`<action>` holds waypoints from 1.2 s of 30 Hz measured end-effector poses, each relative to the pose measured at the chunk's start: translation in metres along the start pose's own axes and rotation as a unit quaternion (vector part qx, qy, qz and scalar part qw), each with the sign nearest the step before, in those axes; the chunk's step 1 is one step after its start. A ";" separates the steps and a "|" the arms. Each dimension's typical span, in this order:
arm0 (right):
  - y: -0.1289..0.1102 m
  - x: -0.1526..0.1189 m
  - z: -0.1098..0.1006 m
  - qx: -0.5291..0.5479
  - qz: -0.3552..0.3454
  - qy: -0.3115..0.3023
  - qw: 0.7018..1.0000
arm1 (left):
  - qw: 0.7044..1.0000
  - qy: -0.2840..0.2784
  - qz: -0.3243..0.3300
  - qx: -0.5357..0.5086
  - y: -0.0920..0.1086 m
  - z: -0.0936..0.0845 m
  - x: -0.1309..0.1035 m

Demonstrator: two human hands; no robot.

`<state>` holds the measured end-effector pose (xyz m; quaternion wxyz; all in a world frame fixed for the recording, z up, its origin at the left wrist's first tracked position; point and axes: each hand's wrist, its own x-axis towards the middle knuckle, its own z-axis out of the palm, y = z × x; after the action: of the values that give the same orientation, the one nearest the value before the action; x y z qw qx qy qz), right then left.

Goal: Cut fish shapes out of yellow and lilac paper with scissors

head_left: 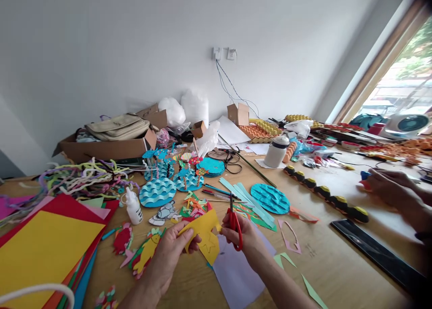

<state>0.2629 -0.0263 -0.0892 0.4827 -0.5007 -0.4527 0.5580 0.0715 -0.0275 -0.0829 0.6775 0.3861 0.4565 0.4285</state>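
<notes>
My left hand (173, 247) pinches a piece of yellow paper (208, 230) between thumb and fingers. A star outline is drawn on the paper, and its right edge has a notch. Red-handled scissors (238, 230) are in my right hand (249, 239), blades pointing up and away from the sheet. The right fingertips also touch a small yellow bit at the paper's edge. Beneath both hands lies a pale lilac sheet (236, 277). Cut-out paper fish, one of them a yellow fish (148, 250), lie left of my left hand.
A glue bottle (134, 208) stands beside stacked coloured paper (47, 250). Blue wavy discs (270, 198), paper scraps and pens lie ahead. A white jar (276, 151) stands farther back. At right are a black strip (367, 250), a painted egg-carton row (322, 192) and another person's hands (394, 190).
</notes>
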 end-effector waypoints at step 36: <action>0.008 -0.011 0.009 0.044 -0.020 -0.117 0.992 | 0.940 0.006 0.241 0.240 -0.009 -0.012 -0.018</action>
<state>0.2531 -0.0385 -0.0949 0.4596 -0.4009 -0.4910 0.6221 0.0583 -0.0456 -0.0894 0.4388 0.6330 0.4428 0.4591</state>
